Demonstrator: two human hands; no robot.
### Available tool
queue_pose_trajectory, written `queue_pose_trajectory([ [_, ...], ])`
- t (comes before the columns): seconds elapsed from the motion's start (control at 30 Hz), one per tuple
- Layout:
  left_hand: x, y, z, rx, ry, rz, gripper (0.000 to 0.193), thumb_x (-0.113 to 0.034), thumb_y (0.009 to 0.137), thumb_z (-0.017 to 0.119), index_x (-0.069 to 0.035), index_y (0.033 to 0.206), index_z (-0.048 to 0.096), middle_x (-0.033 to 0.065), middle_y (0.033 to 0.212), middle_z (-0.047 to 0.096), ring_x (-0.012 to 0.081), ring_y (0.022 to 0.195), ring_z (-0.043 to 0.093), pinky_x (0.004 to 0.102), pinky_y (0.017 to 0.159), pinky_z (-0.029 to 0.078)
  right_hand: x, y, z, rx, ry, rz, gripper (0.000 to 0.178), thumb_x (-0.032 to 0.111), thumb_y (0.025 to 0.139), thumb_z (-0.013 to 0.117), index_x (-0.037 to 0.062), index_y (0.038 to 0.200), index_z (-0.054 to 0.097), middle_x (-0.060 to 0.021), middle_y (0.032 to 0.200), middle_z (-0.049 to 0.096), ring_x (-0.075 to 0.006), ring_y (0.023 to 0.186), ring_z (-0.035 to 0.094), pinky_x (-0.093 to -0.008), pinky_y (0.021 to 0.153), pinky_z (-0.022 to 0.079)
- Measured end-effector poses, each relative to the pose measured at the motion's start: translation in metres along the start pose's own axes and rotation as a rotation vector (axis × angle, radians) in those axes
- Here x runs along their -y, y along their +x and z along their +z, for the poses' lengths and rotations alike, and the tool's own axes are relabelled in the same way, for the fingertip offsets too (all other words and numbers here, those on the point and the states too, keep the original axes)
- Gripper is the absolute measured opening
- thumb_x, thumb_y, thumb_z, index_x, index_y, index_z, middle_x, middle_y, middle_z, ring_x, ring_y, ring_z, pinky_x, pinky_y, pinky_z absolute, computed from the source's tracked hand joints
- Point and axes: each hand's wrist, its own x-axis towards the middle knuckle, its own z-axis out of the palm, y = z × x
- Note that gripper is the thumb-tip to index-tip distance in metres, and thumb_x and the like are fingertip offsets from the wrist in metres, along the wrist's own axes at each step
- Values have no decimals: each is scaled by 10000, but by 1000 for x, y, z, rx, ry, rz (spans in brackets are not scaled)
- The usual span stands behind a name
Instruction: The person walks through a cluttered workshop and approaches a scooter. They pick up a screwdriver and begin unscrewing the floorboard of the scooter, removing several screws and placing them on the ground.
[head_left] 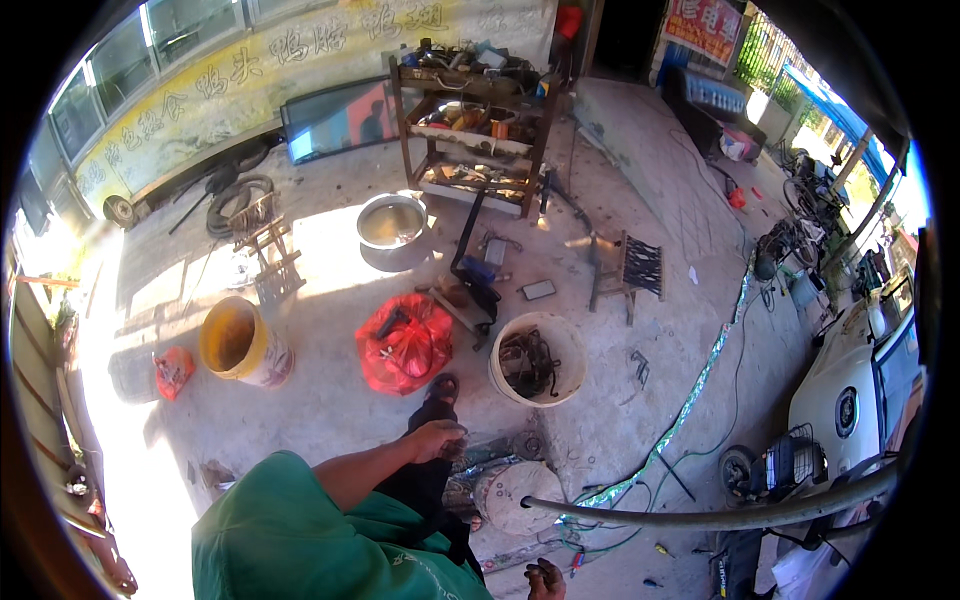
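At the lower middle of the frame, the left hand [438, 441] reaches out of a green sleeve [270, 500] and sits in front of the dark trouser leg [425, 480], fingers loosely curled; whether they have hold of anything small, I cannot tell. The right hand [545, 580] shows at the lower edge, right of centre, its fingers bent and darkly smudged; the edge cuts it off, and I cannot tell whether it grips something

Between the two hands, in the lower middle of the frame, is a round pale-topped object [505, 490], with one end of a long grey pole [700, 519] over its top; the pole runs toward the right edge. I cannot tell whether the two touch

Just above centre-bottom stands a white bucket [578, 375] with dark metal parts [527, 362] inside. To its left, near the sandalled foot [443, 387], a red plastic bag [405, 350] rests on the concrete floor [330, 440], a dark object on top. Farther left are a yellow bucket [270, 345] and a small red bag [173, 373]

At the upper middle, a metal basin [392, 222] lies beside a three-tier rack [470, 125] crowded with parts. A patterned strip [700, 390] and a green hose [690, 457] run across the floor at right, near a white vehicle [840, 390]
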Motion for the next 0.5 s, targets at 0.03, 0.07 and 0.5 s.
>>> queue_pose_trajectory([
  [0.03,0,1,-2,5,-13,0,264,-249,1004,621,-101,1215,563,74,1031,689,242,948,697,388,790,568,5,1,0,17,-84,-26,346,101,1011,580,-33,1329,566,-97,1084,685,-161,971,637,-275,856,531],
  [0.07,-1,2,-2,13,-24,-1,267,-251,1003,622,-102,1216,563,73,1034,689,243,952,697,390,796,567,6,1,0,11,-76,-11,343,98,1010,578,-35,1326,567,-98,1083,685,-161,966,637,-275,851,532],
  [0.5,-4,-1,-1,26,-78,-8,267,-259,998,620,-102,1209,578,81,1042,693,246,969,687,403,823,557,2,3,3,6,1,73,336,77,1010,561,-32,1327,568,-110,1106,691,-169,980,644,-275,855,539],
])
